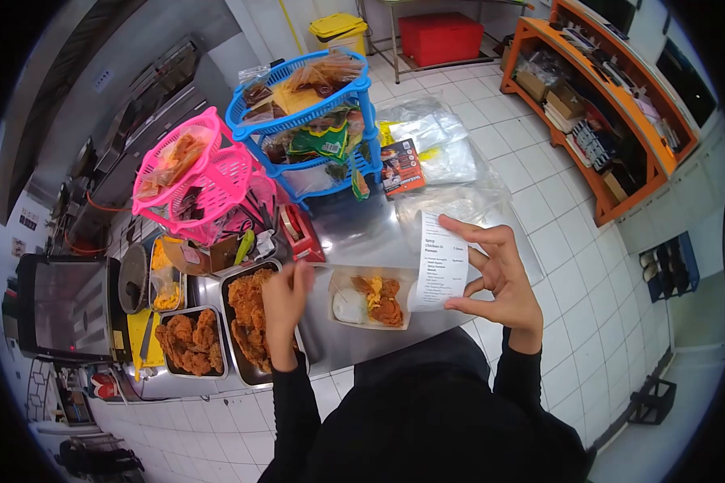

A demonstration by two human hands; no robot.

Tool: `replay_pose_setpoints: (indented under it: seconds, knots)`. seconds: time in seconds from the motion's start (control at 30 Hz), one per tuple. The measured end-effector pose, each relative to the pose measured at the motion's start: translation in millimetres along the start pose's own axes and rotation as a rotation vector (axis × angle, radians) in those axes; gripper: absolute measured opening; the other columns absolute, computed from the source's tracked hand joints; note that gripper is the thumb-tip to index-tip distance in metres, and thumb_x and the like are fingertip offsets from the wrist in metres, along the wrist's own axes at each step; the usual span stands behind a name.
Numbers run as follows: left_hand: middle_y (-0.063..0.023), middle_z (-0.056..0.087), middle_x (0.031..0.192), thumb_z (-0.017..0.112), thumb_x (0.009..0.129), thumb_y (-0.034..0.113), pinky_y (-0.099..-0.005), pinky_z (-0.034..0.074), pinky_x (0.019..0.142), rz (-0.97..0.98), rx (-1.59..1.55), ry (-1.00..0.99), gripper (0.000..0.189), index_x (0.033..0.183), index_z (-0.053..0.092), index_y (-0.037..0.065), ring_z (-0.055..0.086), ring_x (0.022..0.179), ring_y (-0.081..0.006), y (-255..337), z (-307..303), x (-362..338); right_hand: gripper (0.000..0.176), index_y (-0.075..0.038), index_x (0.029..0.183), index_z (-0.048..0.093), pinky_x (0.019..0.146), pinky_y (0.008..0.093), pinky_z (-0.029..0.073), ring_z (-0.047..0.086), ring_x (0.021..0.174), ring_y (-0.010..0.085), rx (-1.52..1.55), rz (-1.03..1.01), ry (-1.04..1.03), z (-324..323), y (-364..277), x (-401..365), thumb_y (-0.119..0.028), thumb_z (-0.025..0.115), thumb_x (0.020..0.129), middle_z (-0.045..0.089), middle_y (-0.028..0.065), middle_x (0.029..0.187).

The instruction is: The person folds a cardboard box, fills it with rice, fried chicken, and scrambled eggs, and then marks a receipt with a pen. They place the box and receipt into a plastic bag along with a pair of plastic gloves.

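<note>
My right hand (499,278) grips a printed paper receipt (441,262) between thumb and fingers, over the right end of a paper food box (338,320). Inside the open box are white rice (350,307) and a piece of fried chicken with yellow bits (385,304). To the left of the box, my left hand (288,299) is raised at the edge of a metal tray of fried chicken (248,310). Its fingers are bent and partly blurred, so whether they hold anything is not visible.
A smaller tray of fried chicken (192,342) stands left. Behind are a red tape dispenser (300,233), a pink basket rack (205,181) and a blue tiered rack (302,129) with packets. Clear plastic bags (447,157) lie at the back right. An orange shelf (596,105) stands beyond.
</note>
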State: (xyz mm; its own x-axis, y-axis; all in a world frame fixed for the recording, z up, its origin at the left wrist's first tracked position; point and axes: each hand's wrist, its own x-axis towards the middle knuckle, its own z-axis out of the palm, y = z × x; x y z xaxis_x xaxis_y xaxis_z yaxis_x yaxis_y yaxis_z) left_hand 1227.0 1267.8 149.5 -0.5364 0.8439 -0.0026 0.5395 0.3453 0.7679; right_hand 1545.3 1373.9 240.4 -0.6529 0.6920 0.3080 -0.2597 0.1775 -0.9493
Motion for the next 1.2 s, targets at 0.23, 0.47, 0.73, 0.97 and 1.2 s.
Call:
replay_pose_setpoints:
  seconds: [0.23,0.47,0.73,0.97,1.2]
  knots:
    - [-0.0159,0.069,0.097,0.052,0.093,0.02,-0.0373,0.048,0.086,0.408,0.302,-0.227,0.024,0.106,0.066,0.005,0.065,0.097,-0.032,11,48,148,0.071,-0.012,0.124,0.035,0.071,0.0274,0.061,0.037,0.134,0.0357,-0.014,0.016,0.104,-16,4,-10,0.011,0.073,0.068,0.031,0.0232,0.147]
    - [-0.015,0.064,0.11,0.062,0.081,0.032,-0.0492,0.045,0.089,0.815,0.815,0.125,0.039,0.116,0.061,0.015,0.06,0.1,-0.0389,-55,162,263,0.071,-0.012,0.126,0.034,0.07,0.0268,0.06,0.031,0.137,0.0367,0.048,0.067,0.277,-17,8,-24,0.011,0.072,0.07,0.027,0.0214,0.149]
    - [-0.0064,0.068,0.099,0.071,0.071,0.037,-0.0457,0.046,0.085,0.381,0.805,-0.133,0.027,0.09,0.072,0.018,0.063,0.096,-0.0267,-30,156,291,0.072,-0.011,0.128,0.033,0.078,0.0317,0.061,0.024,0.139,0.0384,0.122,0.029,0.242,-25,12,-25,0.012,0.07,0.071,0.02,0.0216,0.151]
    - [-0.0076,0.069,0.074,0.067,0.077,0.017,-0.0419,0.048,0.075,0.681,0.542,0.14,0.007,0.081,0.067,0.011,0.067,0.075,-0.0273,0,119,209,0.072,-0.011,0.128,0.033,0.078,0.0321,0.061,0.025,0.139,0.0384,0.13,0.038,0.185,-26,12,-21,0.012,0.07,0.071,0.02,0.0222,0.151]
    - [-0.0086,0.064,0.081,0.065,0.082,-0.001,-0.027,0.046,0.072,0.418,0.01,0.231,0.007,0.089,0.062,0.0,0.06,0.075,-0.016,60,-13,27,0.074,-0.012,0.123,0.034,0.073,0.0315,0.062,0.031,0.136,0.0377,0.138,0.068,0.182,-31,23,-14,0.014,0.073,0.066,0.028,0.0243,0.147]
